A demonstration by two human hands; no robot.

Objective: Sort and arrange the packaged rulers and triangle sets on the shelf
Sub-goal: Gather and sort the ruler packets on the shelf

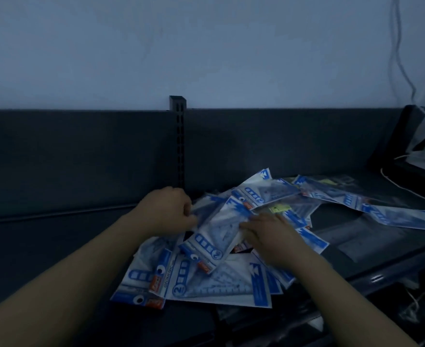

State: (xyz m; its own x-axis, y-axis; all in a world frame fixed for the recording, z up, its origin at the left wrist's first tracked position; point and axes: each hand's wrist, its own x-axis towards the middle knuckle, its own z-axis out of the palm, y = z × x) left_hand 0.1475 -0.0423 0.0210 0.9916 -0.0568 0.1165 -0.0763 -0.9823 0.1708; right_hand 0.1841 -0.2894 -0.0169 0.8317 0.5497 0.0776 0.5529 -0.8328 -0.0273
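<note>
The light is poor here, but the job is plain enough: a loose heap (221, 286) of blue-and-white packets lies in the middle of the dark shelf (56, 246), overlapping every which way, with some long packets (394, 214) trailing off to the right. The person has both hands on one packet (217, 231) that sits tilted on top of the heap, a triangle showing through its clear front. The left hand (167, 211) has its fingers curled over the packet's upper left edge, just in front of the slotted post (179, 136) in the back panel (81, 156). The right hand (269, 237) lies along the right edge with its fingers stretched fairly flat; whether the thumb grips underneath I cannot tell. The hands are apart, with the packet between them. To my eye this is the picking-out step, with the sorting barely begun, since nothing yet stands in a tidy row. The next move likely calls for lifting this packet free without dragging the slippery ones beneath it, then laying it square on the bare stretch of shelf to the left. A white cord (406, 191) runs along the right end.
</note>
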